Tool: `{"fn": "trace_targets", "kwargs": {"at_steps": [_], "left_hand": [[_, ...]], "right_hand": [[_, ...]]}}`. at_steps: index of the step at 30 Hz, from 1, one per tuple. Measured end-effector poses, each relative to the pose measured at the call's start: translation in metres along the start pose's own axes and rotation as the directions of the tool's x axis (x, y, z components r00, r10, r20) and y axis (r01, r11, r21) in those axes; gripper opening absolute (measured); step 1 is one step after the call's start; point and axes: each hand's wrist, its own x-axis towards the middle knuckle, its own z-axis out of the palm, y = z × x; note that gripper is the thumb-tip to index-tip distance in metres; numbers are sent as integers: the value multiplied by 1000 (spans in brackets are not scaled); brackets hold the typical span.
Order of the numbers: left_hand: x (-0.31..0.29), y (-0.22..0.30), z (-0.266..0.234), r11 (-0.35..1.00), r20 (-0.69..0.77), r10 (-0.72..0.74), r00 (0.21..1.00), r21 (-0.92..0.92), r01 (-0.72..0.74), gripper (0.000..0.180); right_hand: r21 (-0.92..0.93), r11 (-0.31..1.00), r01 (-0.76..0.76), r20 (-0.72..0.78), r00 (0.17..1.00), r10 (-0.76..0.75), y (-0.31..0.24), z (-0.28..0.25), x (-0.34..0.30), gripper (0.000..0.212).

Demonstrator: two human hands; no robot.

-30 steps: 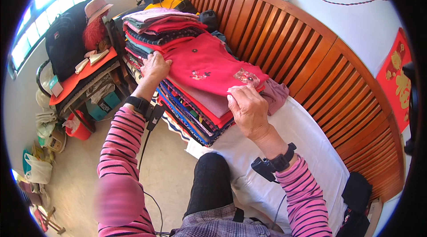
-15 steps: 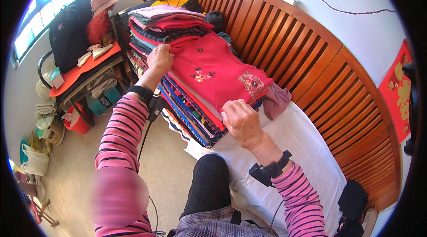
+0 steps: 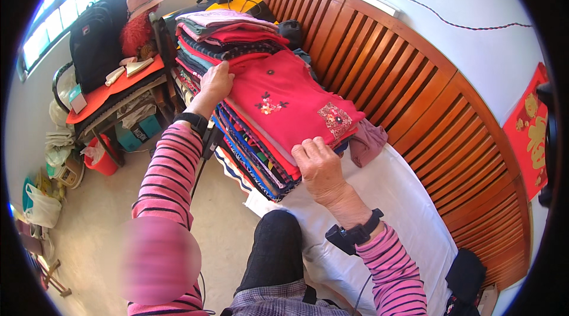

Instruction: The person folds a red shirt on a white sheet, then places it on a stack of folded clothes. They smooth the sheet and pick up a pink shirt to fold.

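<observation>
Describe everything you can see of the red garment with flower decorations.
The red, soft-looking fabric garment with flower decorations lies fairly flat atop a stack of folded, multicoloured clothes. It bears a small dark round motif, a multicoloured flower spray and a squarish floral patch near its right end. The left hand pinches its left edge; the right hand pinches its near edge.
</observation>
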Motion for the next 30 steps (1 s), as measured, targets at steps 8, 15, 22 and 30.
{"fn": "trace_targets", "kwargs": {"at_steps": [8, 15, 22, 30], "left_hand": [[-16, -9, -23, 997, -310, -52, 949, -69, 32, 22], [-15, 29, -2, 810, -98, 544, 834, -197, -552, 42], [-24, 13, 29, 931, 409, 294, 864, 83, -356, 81], [-21, 10, 21, 942, 105, 308, 946, -176, -287, 59]], "right_hand": [[194, 975, -108, -84, 988, 126, 19, -24, 1, 38], [158, 975, -154, 1, 988, 156, 29, 6, 18, 64], [50, 985, -167, 256, 955, 149, 6, 32, 0, 85], [186, 966, -177, 207, 969, 138, -2, 2, -30, 79]]}}
